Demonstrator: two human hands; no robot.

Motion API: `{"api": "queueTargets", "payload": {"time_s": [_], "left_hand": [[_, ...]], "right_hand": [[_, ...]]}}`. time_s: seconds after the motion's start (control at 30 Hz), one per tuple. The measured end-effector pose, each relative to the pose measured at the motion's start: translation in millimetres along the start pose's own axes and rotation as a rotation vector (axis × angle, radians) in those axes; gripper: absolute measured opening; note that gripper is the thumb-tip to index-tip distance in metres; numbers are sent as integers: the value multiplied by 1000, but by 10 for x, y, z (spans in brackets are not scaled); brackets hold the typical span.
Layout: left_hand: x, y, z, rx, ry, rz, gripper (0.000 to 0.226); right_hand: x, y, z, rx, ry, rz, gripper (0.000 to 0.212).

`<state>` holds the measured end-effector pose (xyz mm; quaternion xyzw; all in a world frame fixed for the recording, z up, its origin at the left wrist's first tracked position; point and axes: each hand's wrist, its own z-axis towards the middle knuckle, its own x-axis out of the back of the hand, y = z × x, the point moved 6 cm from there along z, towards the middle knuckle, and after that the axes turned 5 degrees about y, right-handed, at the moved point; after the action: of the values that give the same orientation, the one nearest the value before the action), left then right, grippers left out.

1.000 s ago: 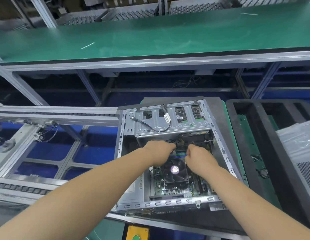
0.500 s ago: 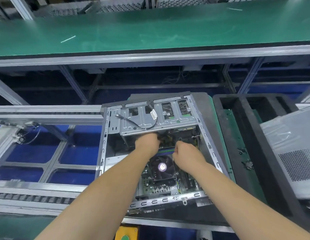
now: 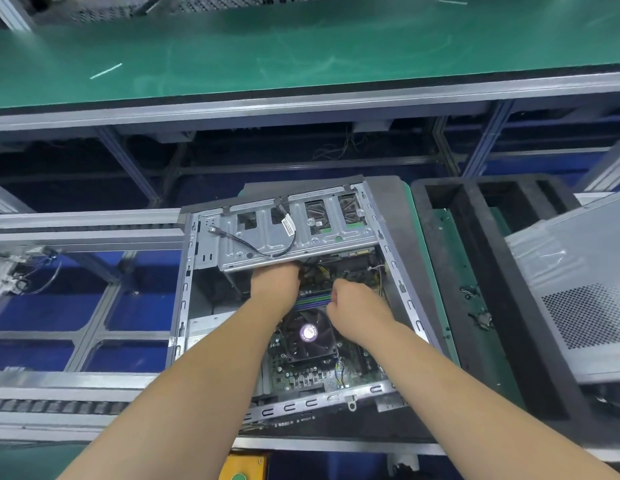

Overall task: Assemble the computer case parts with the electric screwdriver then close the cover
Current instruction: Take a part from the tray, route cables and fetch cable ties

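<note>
Case (image 3: 194, 306) lay open on its side, cover (image 3: 578, 282) off to its right. Left hand (image 3: 274, 289) reached under the raised drive cage (image 3: 294, 233) at the case's far end, fingers hidden, grip unknowable; probably propping it. Right hand (image 3: 357, 306) curled near the memory slots beyond the fan (image 3: 308, 332), likely routing cables. No screwdriver visible.

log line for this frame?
stage: in-case work | left hand: under drive cage, fingers hidden | right hand: curled near cables, grip unclear | case: open | screwdriver: not seen
</note>
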<state>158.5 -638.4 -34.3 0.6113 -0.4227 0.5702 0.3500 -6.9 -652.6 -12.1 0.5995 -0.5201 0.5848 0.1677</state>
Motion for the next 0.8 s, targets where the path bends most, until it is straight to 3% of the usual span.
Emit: {"api": "queueTargets", "payload": {"time_s": [0.33, 0.67, 0.8], "left_hand": [[27, 67, -34, -75, -38, -11, 15], [-35, 87, -24, 81, -115, -1, 22], [-22, 18, 25, 22, -98, 1, 29]], "right_hand": [[28, -50, -13, 22, -23, -18, 25], [-6, -48, -21, 48, -14, -24, 19], [-12, -50, -25, 49, -12, -23, 18]]}}
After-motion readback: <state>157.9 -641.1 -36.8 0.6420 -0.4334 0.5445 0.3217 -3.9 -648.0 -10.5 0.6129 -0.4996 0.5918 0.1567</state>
